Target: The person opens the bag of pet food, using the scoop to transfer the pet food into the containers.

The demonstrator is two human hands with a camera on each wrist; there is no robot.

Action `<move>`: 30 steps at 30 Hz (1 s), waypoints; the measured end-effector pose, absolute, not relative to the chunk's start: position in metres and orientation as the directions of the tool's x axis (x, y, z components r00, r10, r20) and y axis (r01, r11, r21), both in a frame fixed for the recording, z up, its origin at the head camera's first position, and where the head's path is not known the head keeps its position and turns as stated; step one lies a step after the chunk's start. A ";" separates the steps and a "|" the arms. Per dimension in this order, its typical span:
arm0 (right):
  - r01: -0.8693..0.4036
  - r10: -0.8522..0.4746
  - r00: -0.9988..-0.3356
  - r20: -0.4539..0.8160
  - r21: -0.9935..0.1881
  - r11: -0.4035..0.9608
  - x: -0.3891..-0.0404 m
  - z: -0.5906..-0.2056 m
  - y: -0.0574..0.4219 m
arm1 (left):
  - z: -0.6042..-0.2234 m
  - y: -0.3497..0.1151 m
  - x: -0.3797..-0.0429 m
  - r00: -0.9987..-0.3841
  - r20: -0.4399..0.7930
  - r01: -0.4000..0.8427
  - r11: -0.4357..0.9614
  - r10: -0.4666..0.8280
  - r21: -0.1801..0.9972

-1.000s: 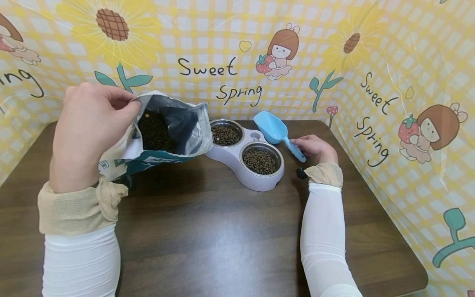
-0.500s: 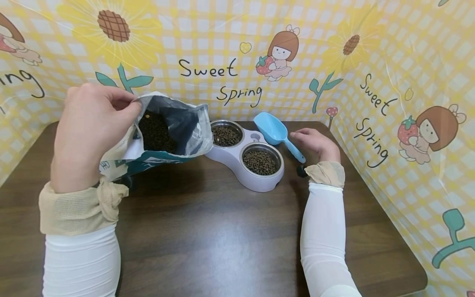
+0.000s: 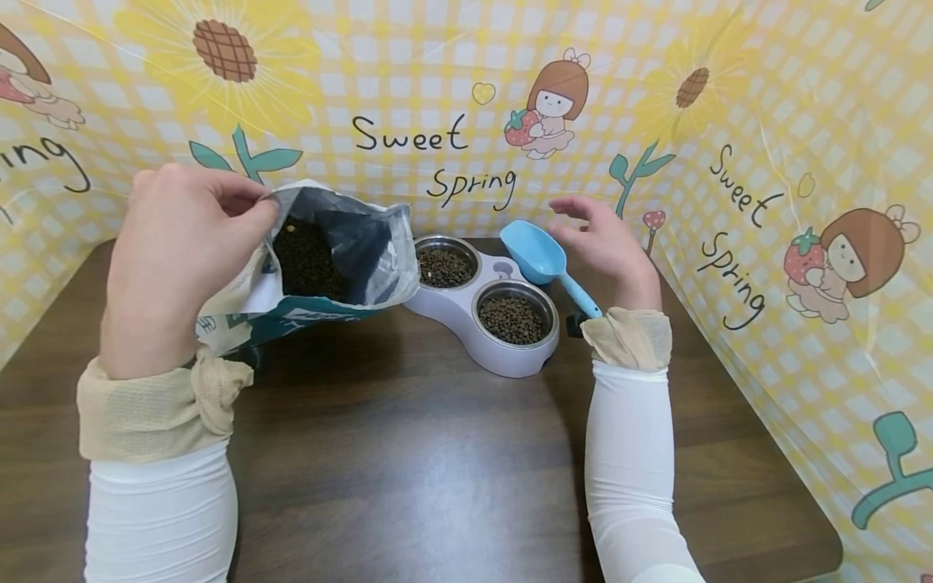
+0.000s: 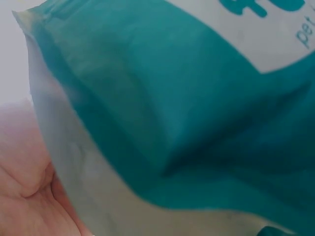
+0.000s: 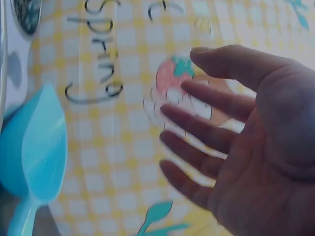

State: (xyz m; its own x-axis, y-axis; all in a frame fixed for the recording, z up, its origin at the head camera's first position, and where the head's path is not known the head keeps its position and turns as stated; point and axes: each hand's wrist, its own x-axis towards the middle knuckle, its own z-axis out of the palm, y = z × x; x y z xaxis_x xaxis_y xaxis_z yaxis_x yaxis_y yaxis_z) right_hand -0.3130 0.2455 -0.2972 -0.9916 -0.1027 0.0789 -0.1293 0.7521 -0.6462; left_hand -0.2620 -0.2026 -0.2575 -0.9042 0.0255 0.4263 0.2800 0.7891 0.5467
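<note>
My left hand [image 3: 182,259] pinches the top edge of an opened teal-and-white pet food bag [image 3: 321,312], whose silver-lined mouth faces me. Dark kibble [image 3: 309,259] shows inside it. In the left wrist view the teal side of the bag [image 4: 147,113] fills most of the picture, with part of my palm at the left. My right hand [image 3: 605,243] is raised with fingers spread and nothing in it, just right of a light blue scoop [image 3: 535,251]. The scoop lies beside the pet bowl stand, handle toward me. In the right wrist view the fingers are apart from the scoop [image 5: 44,147].
A pale lilac double bowl stand [image 3: 455,312] sits at the back of the dark wooden table [image 3: 423,470]. Both its steel bowls hold brown kibble [image 3: 510,320]. Yellow checked cloth [image 3: 408,65] walls the table's back and sides.
My right hand has let go of the scoop's handle and lifted up and away toward the back, its fingers spreading. The scoop stays where it was. My left hand and the bag have hardly moved.
</note>
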 end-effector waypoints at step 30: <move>-0.493 -0.589 -0.805 0.069 -0.630 0.601 -0.325 -0.304 0.057 | -0.249 -0.246 -0.278 -0.917 0.288 0.060 0.619 -0.276 0.783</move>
